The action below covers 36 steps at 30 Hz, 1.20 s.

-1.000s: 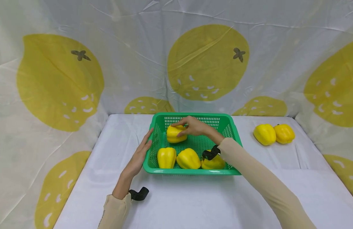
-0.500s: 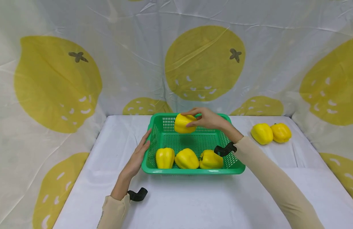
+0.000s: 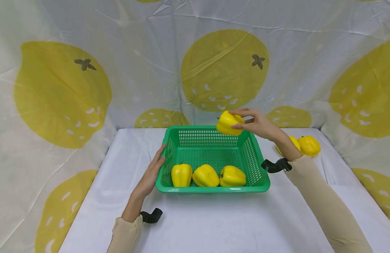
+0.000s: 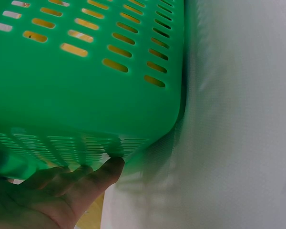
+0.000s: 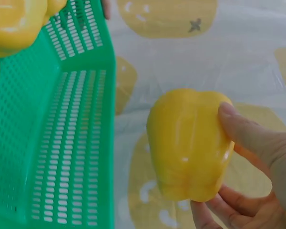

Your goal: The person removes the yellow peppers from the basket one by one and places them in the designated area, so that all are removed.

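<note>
My right hand (image 3: 258, 123) grips a yellow bell pepper (image 3: 229, 123) between thumb and fingers, raised over the back right rim of the green basket (image 3: 213, 189). In the right wrist view the same pepper (image 5: 188, 143) fills the grasp, and the basket wall (image 5: 109, 143) stands to its left. My left hand (image 3: 152, 177) rests with straight fingers against the basket's left side; the left wrist view shows those fingertips (image 4: 115, 164) at the slotted wall. Inside, along the front wall, lie three yellow bell peppers (image 3: 206, 175) in a row.
Two more yellow bell peppers (image 3: 309, 146) sit on the white tablecloth (image 3: 213, 221) at the right, one partly hidden behind my right forearm. A lemon-print curtain (image 3: 144, 70) hangs behind the table. Black wrist cameras (image 3: 152, 215) stick out from both wrists.
My right hand has lifted the pepper out of the basket's back left part and carried it up and to the right. My left hand stays at the basket's side.
</note>
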{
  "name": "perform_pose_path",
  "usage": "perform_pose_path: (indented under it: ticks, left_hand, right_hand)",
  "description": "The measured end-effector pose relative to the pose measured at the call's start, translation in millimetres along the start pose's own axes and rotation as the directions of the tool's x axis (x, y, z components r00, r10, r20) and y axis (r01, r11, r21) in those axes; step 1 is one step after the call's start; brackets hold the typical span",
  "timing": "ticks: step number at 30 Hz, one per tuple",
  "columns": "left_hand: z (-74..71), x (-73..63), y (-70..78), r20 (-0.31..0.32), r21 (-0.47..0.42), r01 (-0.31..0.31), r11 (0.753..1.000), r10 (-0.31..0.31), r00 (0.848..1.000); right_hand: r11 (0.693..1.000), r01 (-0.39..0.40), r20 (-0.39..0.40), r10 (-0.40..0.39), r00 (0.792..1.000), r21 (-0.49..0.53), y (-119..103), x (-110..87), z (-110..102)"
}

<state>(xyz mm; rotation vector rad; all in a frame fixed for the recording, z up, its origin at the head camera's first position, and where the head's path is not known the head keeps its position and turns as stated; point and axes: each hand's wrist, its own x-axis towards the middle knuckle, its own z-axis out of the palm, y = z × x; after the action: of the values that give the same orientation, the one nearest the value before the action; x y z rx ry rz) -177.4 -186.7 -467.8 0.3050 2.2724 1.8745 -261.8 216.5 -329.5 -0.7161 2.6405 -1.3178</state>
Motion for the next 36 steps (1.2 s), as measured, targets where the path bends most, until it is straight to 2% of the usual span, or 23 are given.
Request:
perform_pose_path:
  ticks: [6, 14, 20, 28, 36]
  left_hand:
    - [0.9, -0.2, 0.0, 0.007, -0.005, -0.001, 1.0, 0.001, 1.0]
    - [0.4, 0.0, -0.2, 0.01, -0.005, -0.005, 1.0, 0.005, 1.0]
    - [0.3, 0.5, 0.0, 0.015, -0.018, -0.012, 1.0, 0.012, 1.0]
    - [0.6, 0.5, 0.1, 0.009, -0.024, -0.006, 1.0, 0.007, 1.0]
    - [1.2, 0.9, 0.3, 0.01, -0.02, -0.009, 1.0, 0.009, 1.0]
  right_hand:
    - [0.998, -0.063, -0.112, 0.061, 0.992, -0.011, 12, -20.4, -23]
    - [0.993, -0.12, -0.244, 0.113, 0.963, -0.017, 32, -42.9, -39]
    - [0.975, -0.22, -0.322, 0.201, 0.925, -0.024, 49, -59.0, -43]
    - [0.962, -0.271, -0.43, 0.229, 0.873, -0.037, 81, -71.4, -36]
    - [0.929, -0.368, -0.482, 0.303, 0.822, -0.045, 106, -80.0, -22]
